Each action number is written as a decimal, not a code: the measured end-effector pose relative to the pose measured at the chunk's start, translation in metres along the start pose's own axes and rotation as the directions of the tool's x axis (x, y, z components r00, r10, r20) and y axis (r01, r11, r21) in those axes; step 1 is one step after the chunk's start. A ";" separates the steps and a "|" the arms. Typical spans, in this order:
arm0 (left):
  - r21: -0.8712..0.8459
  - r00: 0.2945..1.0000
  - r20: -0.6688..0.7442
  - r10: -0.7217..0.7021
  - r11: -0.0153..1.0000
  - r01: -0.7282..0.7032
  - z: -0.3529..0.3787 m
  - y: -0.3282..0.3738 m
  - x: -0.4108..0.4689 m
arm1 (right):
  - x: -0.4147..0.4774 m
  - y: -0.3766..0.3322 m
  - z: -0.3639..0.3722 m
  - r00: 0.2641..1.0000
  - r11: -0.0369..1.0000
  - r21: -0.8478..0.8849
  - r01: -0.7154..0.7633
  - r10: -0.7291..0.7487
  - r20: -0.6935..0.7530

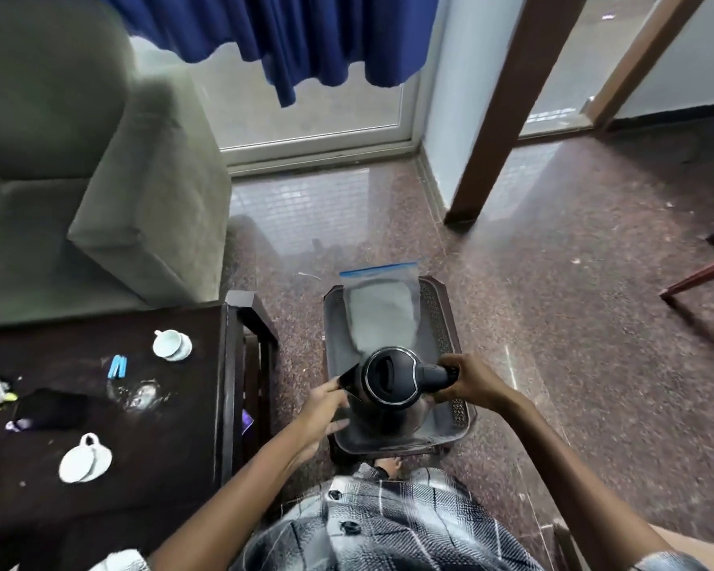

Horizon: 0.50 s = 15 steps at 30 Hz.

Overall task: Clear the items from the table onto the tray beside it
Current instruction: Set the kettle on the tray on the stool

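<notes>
Head view: the step in hand is the placing of the black, round-lidded electric kettle [392, 379] on the dark brown plastic tray with perforated walls [442, 319], which stands just beside the dark wooden bench [174, 405]. The right grip [466, 383] is curled round the kettle's handle, while the left grip [326, 410] lies with fairly straight fingers against the kettle's side below the spout, steadying it. The kettle sits over the near half of the tray; whether its base touches the tray floor cannot be told. A clear zip-seal bag with a blue strip [382, 319] fills the far half, its edge just beside the kettle. The task appears early: two white cups on saucers [172, 344], a blue clip-like item [117, 366] and a black pouch [52, 408] remain on the bench. The next move calls for setting the kettle down level, clear of the bag, then releasing both grips.
</notes>
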<state>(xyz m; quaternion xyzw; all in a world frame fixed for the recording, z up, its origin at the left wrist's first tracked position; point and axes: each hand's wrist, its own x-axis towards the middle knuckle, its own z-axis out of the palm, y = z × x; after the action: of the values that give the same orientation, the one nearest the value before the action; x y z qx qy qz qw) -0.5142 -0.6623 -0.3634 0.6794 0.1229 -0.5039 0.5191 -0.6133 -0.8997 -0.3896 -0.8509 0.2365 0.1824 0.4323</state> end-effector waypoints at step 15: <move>0.032 0.997 -0.030 -0.074 0.997 0.075 0.004 -0.005 0.006 | 0.010 0.007 0.003 0.996 0.999 -0.032 0.023 -0.020 0.089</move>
<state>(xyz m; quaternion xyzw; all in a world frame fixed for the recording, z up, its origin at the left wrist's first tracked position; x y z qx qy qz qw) -0.5171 -0.6662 -0.3706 0.6899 0.1472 -0.5151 0.4869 -0.6095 -0.9032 -0.4012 -0.8514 0.2051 0.2192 0.4301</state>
